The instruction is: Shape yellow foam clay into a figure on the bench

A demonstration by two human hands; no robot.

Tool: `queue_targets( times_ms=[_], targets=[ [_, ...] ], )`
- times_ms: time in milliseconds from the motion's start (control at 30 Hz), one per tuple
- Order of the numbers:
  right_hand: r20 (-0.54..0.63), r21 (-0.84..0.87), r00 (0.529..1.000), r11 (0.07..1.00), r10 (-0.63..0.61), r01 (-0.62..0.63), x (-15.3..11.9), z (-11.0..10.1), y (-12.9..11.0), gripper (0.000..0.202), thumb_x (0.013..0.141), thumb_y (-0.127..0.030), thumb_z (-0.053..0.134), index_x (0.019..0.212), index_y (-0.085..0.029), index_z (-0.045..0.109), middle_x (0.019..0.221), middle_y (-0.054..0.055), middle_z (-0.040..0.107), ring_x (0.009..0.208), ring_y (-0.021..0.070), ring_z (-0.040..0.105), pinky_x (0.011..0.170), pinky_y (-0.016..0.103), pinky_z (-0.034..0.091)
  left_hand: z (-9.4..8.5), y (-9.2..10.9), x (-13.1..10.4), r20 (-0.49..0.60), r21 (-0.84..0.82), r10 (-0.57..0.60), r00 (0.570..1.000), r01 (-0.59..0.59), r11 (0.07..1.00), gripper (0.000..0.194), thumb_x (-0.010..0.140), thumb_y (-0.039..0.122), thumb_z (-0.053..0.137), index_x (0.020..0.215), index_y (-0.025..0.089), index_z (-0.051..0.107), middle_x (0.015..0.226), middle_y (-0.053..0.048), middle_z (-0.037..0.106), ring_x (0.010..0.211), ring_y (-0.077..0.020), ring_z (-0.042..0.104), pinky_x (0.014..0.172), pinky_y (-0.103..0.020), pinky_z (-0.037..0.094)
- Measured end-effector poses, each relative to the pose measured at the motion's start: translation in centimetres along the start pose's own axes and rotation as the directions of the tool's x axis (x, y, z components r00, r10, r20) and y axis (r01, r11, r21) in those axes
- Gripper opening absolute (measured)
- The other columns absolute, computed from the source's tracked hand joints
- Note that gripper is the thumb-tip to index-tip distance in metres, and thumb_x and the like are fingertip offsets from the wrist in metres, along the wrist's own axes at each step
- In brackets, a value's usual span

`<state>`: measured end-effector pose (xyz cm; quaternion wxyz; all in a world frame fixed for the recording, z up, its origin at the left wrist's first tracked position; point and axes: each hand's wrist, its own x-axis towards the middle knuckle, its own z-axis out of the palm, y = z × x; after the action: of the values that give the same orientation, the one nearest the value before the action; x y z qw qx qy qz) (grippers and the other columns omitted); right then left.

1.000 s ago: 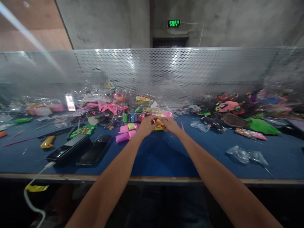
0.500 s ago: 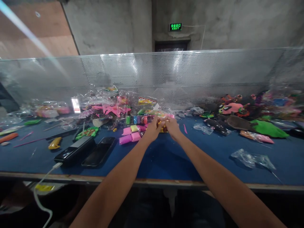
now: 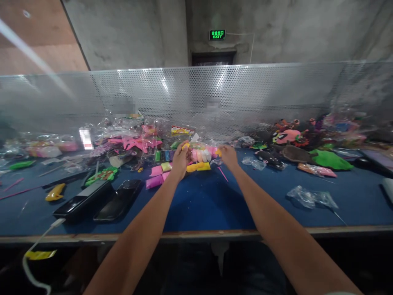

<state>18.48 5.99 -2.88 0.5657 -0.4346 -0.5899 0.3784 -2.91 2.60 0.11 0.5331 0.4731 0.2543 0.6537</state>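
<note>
My left hand is closed around a lump of yellow modelling clay, which shows above the fingers. In a pinch, my right hand has a smaller yellow bit at its fingertips. The hands are apart, on either side of a row of clay packs in pale and pink colours. Below these packs, between my wrists, lies a yellow packet. Pink and purple packs sit beside my left wrist, partly hidden by it. A thin pink stick rests near my right hand.
A black phone and a dark box-shaped device with a white cable lie at left. Soft figures, a green piece and crumpled clear plastic are at right. A perforated metal screen stands behind heaped plastic bags.
My hands, together before, have moved apart, the left one leftward and the right one rightward, each with yellow clay. The yellow packet between them has come into view. The camera view has shifted slightly.
</note>
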Motion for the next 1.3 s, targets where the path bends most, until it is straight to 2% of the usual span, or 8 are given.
queue_targets(
  times_ms=[133, 267, 400, 533, 767, 933, 1100, 1300],
  targets=[
    [0.002, -0.287, 0.999, 0.957, -0.034, 0.033, -0.8, 3.2, 0.0, 0.029, 0.071, -0.025, 0.076, 0.052, -0.023, 0.054, 0.055, 0.000, 0.051, 0.065, 0.0181, 0.051, 0.063, 0.029, 0.037, -0.1, -0.6, -0.3, 0.135, 0.168, -0.015, 0.991, -0.008, 0.986, 0.038, 0.084, 0.029, 0.069, 0.121, 0.022, 0.062, 0.090, 0.000, 0.066, 0.057, -0.0072, 0.057, 0.055, -0.023, 0.048],
    [0.035, -0.529, 0.982, 0.830, -0.187, 0.176, -1.7, 3.5, -0.9, 0.020, 0.079, -0.029, 0.067, 0.061, -0.021, 0.061, 0.065, 0.003, 0.061, 0.068, 0.0185, 0.055, 0.069, 0.031, 0.040, -0.5, -0.7, -0.4, 0.192, 0.316, -0.005, 0.981, -0.057, 0.947, 0.033, 0.083, 0.040, 0.070, 0.107, 0.017, 0.067, 0.088, -0.003, 0.069, 0.054, -0.0079, 0.057, 0.052, -0.022, 0.047],
    [0.004, -0.342, 0.926, 0.870, -0.376, 0.355, -2.3, 3.4, -2.2, 0.021, 0.085, -0.039, 0.057, 0.086, -0.022, 0.069, 0.076, 0.002, 0.064, 0.066, 0.0159, 0.052, 0.067, 0.030, 0.042, -0.5, -0.7, -0.5, 0.185, 0.345, -0.002, 0.983, -0.063, 0.936, 0.034, 0.085, 0.045, 0.066, 0.099, 0.015, 0.066, 0.086, -0.006, 0.070, 0.059, -0.0092, 0.057, 0.050, -0.021, 0.048],
    [0.057, -0.250, 0.904, 0.871, -0.424, 0.424, -3.1, 4.4, -3.2, 0.022, 0.082, -0.036, 0.061, 0.097, -0.024, 0.072, 0.092, 0.003, 0.067, 0.071, 0.0154, 0.052, 0.067, 0.028, 0.044, -0.3, -0.6, -0.5, 0.196, 0.349, 0.035, 0.980, -0.103, 0.932, 0.034, 0.084, 0.047, 0.067, 0.096, 0.015, 0.066, 0.084, -0.004, 0.068, 0.066, -0.0107, 0.060, 0.055, -0.021, 0.051],
    [0.131, -0.241, 0.894, 0.861, -0.428, 0.448, -3.6, 5.0, -3.5, 0.034, 0.082, -0.035, 0.068, 0.115, -0.030, 0.072, 0.117, 0.006, 0.066, 0.083, 0.0171, 0.056, 0.069, 0.029, 0.047, -0.8, -0.3, 0.0, 0.172, 0.358, -0.015, 0.985, -0.048, 0.932, 0.038, 0.078, 0.041, 0.075, 0.101, 0.018, 0.057, 0.062, 0.003, 0.060, 0.048, -0.0110, 0.057, 0.050, -0.022, 0.046],
    [0.253, -0.185, 0.905, 0.901, -0.342, 0.392, -3.1, 5.0, -3.4, 0.022, 0.079, -0.037, 0.071, 0.097, -0.025, 0.076, 0.096, 0.004, 0.070, 0.073, 0.0148, 0.059, 0.069, 0.029, 0.048, -1.0, -0.2, -0.1, 0.261, 0.417, -0.003, 0.965, -0.110, 0.902, 0.042, 0.078, 0.041, 0.077, 0.109, 0.018, 0.061, 0.069, 0.001, 0.063, 0.050, -0.0104, 0.057, 0.052, -0.023, 0.046],
    [0.150, -0.285, 0.922, 0.878, -0.357, 0.386, -3.2, 4.6, -3.7, 0.029, 0.076, -0.049, 0.073, 0.083, -0.021, 0.073, 0.080, 0.003, 0.070, 0.066, 0.0145, 0.057, 0.067, 0.028, 0.045, -1.0, -0.6, -0.3, 0.354, 0.462, 0.033, 0.935, -0.205, 0.863, 0.049, 0.083, 0.047, 0.071, 0.121, 0.019, 0.058, 0.073, 0.001, 0.065, 0.059, -0.0104, 0.061, 0.057, -0.021, 0.048],
    [0.127, -0.213, 0.947, 0.925, -0.293, 0.315, -3.4, 4.7, -4.1, 0.046, 0.075, -0.065, 0.069, 0.072, -0.019, 0.069, 0.065, 0.002, 0.064, 0.063, 0.0156, 0.057, 0.060, 0.027, 0.043, -0.7, -0.2, -0.4, 0.270, 0.523, 0.014, 0.963, -0.159, 0.837, 0.051, 0.071, 0.056, 0.077, 0.099, 0.014, 0.067, 0.075, -0.003, 0.067, 0.057, -0.0110, 0.058, 0.046, -0.021, 0.047]
  ],
)
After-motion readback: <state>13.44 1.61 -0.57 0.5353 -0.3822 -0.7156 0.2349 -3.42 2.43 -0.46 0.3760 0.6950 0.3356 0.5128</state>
